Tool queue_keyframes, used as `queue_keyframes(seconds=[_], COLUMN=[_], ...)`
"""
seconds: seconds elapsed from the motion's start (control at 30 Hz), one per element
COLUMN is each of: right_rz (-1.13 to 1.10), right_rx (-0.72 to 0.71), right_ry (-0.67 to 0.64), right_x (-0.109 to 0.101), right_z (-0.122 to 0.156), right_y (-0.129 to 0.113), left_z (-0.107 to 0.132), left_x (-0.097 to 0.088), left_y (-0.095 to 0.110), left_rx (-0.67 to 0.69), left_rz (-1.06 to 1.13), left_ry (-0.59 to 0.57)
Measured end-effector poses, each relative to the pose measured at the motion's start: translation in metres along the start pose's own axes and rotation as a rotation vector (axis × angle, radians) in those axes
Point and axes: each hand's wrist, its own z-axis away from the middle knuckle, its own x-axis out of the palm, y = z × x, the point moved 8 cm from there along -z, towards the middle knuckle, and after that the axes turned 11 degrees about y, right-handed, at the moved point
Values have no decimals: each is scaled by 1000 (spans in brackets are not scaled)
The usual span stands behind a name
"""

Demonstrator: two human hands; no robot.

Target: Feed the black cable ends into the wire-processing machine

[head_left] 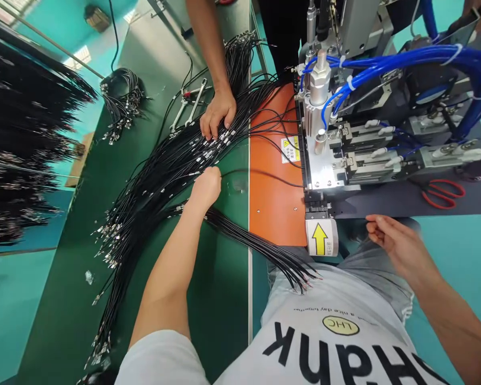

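Note:
My left hand [207,187] is closed at the near side of a thick bundle of black cables [164,160] on the green table. A single black cable [260,172] runs from beside its fist to the machine [318,155]. Under my left wrist a smaller bunch of black cables [252,240] reaches toward my lap, its stripped ends [304,280] showing. My right hand [390,243] is right of the machine's front, its fingers pinched together; anything between them is too small to make out. Another person's hand [219,111] rests on the big bundle beyond my left hand.
An orange plate [276,214] lies between the green table [212,299] and the machine. Red-handled scissors [443,193] lie right of it. Wrenches [194,104] and a coiled cable bunch [122,101] sit farther back. Many black cables [24,117] hang at the left.

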Motion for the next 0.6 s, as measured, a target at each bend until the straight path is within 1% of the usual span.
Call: queue_keyframes(seconds=[0.07, 0.13, 0.2, 0.23, 0.27, 0.3, 0.33, 0.4, 0.43, 0.5, 0.6], right_rz=[-2, -8, -12, -11, -9, -2, 10, 43, 60, 86, 114], right_rx=[-5, 0, 10, 12, 10, 7, 5, 3, 3, 4, 3], right_ry=[-1, -5, -13, -13, -10, -7, -6, -5, -10, -26, -64], right_x=[4, 6, 6, 5, 3, 0, -2, -4, -3, 1, 13], right_z=[1, 3, 6, 7, 10, 12, 14, 17, 18, 20, 25], right_y=[-4, -8, -11, -12, -14, -16, -17, -20, -21, -23, -25], left_z=[-16, -27, -26, -19, -8, 6, 25, 78, 100, 123, 130], left_x=[7, 9, -1, -9, -19, -28, -32, -30, -30, -31, -31], left_y=[18, 40, 58, 64, 68, 72, 78, 92, 90, 80, 66], left_rx=[18, 35, 61, 84, 125, 180, 283, 554, 609, 616, 606], left_rz=[20, 50, 100, 135, 177, 225, 278, 396, 398, 345, 330], left_ry=[21, 45, 88, 110, 113, 92, -1, -368, -472, -482, -419])
